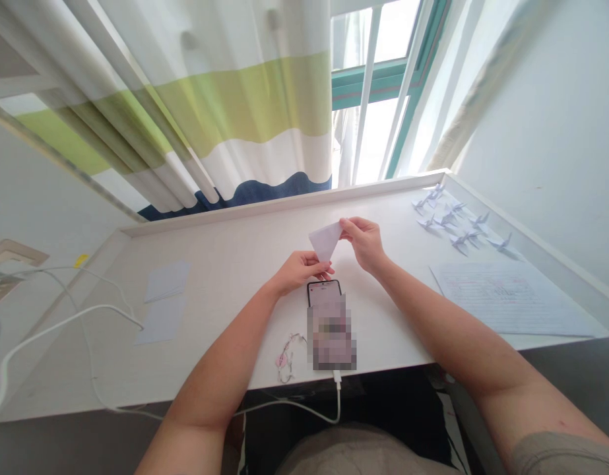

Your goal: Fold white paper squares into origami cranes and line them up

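A folded white paper triangle (326, 241) is held up over the middle of the desk, one point downward. My right hand (363, 241) pinches its upper right corner between thumb and fingers. At its lower tip, my left hand (304, 269) has thumb and fingers closed on the paper. Just below the hands lies a smartphone (326, 291) with its screen lit and partly blurred out. Several folded paper cranes (455, 214) stand in a group at the back right of the desk.
White paper sheets (165, 280) lie at left, and a written-on stack of paper (507, 297) at right. A white charging cable (338, 396) runs from the phone past the front edge. A thin chain with a pink charm (281, 361) lies beside the phone. Curtains (245, 99) hang behind the desk.
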The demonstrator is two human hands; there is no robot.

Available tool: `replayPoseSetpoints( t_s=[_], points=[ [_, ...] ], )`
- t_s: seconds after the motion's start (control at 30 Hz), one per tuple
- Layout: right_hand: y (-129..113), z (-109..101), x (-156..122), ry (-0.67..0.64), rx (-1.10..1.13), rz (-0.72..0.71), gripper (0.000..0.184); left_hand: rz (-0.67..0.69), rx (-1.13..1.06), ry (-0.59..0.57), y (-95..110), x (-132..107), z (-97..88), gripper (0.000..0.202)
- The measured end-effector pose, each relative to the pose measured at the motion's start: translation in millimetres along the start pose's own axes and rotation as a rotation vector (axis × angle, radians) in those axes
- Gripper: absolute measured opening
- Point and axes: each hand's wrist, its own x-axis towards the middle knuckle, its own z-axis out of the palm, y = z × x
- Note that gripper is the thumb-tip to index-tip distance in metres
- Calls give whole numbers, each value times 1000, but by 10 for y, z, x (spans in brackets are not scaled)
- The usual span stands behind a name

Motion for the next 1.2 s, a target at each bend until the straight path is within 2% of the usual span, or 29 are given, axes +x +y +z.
replayPoseSetpoints(
  t_s=[0.2,0.53,0.6,0.7,0.77,0.87,1.2],
  points=[
    [8,15,-1,21,14,18,39,-1,13,4,-2,-2,6,47],
    [42,9,20,33,42,44,50,54,26,40,19,23,-12,46],
    [46,7,3,-29,18,81,54,74,17,64,21,25,-17,46],
    [35,21,-58,-248,-89,152,59,114,-22,125,16,30,-41,48],
    [25,39,-108,-389,-171,158,54,118,-35,141,8,32,-60,51],
    [24,60,-149,-461,-214,150,49,97,-27,134,-3,31,-71,53],
    [44,38,-39,-123,-164,-5,48,81,-38,86,26,39,42,44]
  ],
)
